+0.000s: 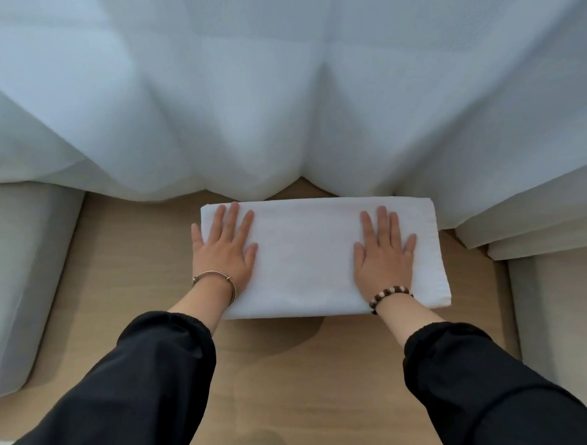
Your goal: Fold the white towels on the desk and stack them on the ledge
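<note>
A single white towel (307,255) lies folded into a long, thick rectangle, its long side running left to right. It rests flat on a pale wooden surface (136,263) with a light grain, and its far edge sits just under the hem of a sheer white curtain (279,88). The curtain hangs in deep folds across the whole far side of the scene. The wood runs on toward the near edge, where shadows fall on it.

A pale upholstered cushion (25,267) borders the wood on the left. Another pale cushion (558,311) borders it on the right. Beyond that, far right, are pale layered slabs (521,226); I cannot tell whether they are padding or folded cloth.

Both hands lie on top of the towel. The left hand (224,255) is flat, palm down, on its left end, fingers straight and spread, the thumb over the left edge. The right hand (382,252) is flat, palm down, toward its right end, fingers straight and slightly fanned. Neither hand grips anything.

Counted: one towel and two hands. There are two black sleeves (141,380), one metal bangle (217,281) on the left wrist and one bead bracelet (389,293) on the right.
</note>
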